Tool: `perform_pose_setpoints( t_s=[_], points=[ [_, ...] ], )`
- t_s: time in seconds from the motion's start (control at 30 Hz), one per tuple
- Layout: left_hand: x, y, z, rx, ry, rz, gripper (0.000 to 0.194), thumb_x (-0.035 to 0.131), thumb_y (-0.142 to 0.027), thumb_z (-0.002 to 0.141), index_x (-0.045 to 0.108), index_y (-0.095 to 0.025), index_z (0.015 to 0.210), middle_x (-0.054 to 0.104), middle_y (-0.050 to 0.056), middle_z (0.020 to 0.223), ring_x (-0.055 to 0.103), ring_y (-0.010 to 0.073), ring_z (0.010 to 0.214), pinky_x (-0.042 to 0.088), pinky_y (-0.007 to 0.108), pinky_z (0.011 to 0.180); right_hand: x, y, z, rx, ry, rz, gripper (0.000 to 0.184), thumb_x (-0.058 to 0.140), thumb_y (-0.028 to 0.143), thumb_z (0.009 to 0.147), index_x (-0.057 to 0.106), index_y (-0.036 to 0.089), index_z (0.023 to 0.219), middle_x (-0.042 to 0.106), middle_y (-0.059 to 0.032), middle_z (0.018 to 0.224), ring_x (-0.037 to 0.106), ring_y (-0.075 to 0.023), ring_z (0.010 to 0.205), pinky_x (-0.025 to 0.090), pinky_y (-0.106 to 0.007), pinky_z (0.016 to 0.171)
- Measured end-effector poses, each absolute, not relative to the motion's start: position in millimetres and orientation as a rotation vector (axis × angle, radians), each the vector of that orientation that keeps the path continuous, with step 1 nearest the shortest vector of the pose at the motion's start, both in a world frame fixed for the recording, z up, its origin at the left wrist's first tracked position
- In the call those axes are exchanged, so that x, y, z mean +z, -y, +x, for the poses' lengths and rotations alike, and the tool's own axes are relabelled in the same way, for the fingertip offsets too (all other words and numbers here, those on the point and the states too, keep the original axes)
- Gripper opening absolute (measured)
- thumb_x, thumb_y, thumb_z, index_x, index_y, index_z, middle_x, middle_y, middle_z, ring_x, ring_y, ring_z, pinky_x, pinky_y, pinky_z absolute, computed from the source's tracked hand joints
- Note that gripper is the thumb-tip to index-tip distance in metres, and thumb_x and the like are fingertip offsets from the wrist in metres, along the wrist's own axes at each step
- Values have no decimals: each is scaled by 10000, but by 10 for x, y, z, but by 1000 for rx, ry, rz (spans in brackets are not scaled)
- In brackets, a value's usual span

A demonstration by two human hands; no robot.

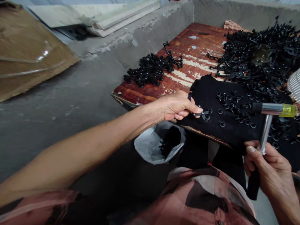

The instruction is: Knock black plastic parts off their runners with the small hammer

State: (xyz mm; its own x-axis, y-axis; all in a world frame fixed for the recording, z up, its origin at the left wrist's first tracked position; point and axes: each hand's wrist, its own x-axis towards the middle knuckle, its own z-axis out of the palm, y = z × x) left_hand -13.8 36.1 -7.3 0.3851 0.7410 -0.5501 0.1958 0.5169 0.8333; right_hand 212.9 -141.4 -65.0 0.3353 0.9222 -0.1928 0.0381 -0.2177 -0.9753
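Observation:
My left hand (179, 106) is closed on a small black linkage piece (202, 114) with round ends, pinched at the front edge of a black cloth (206, 93). In my right hand (269, 165) is a mallet (272, 109), gripped by its dark handle; its metal head carries one black face and one yellow face and is held up over the cloth's right side. Loose black ring-shaped parts (234, 109) lie scattered on the cloth between my hands, some of them behind the mallet head.
A large heap of black linkage pieces (262, 59) covers the table's right back; a smaller pile (152, 68) sits at its left edge. Below the front edge hangs or stands a bag-lined container (150, 150) with black parts inside. A low concrete wall (150, 40) runs behind.

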Motion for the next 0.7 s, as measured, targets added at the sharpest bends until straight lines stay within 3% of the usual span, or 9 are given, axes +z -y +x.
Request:
perform_pose_setpoints(
  t_s=[0.2,0.4,0.57,0.7],
  points=[
    [-59,-146,-94,606,-1249,950,302,671,-13,691,460,-153,525,462,-35,435,255,0,275,137,125,275,-640,1420,2147,1061,906,-1566,209,697,403,864,649,217,947,450,56,501,448,-109,413,350,-206,386],
    [-96,86,-67,688,-1299,809,291,653,-39,735,426,-168,606,541,-27,531,308,3,295,173,135,286,-660,1430,2160,1071,899,-1556,220,703,404,858,653,213,955,449,53,511,443,-108,422,345,-205,386],
    [-104,182,-65,714,-1292,746,292,662,-62,739,418,-180,630,416,-85,447,319,17,296,197,142,297,-666,1451,2184,1082,878,-1543,198,710,374,859,657,213,961,454,50,520,446,-112,437,341,-205,385],
    [-88,290,-35,777,-1240,729,296,690,-109,713,409,-195,689,432,-96,456,338,27,307,223,146,309,-606,1404,2077,1123,841,-1458,186,690,382,870,647,238,979,483,44,603,421,-102,442,362,-201,372]
  ],
)
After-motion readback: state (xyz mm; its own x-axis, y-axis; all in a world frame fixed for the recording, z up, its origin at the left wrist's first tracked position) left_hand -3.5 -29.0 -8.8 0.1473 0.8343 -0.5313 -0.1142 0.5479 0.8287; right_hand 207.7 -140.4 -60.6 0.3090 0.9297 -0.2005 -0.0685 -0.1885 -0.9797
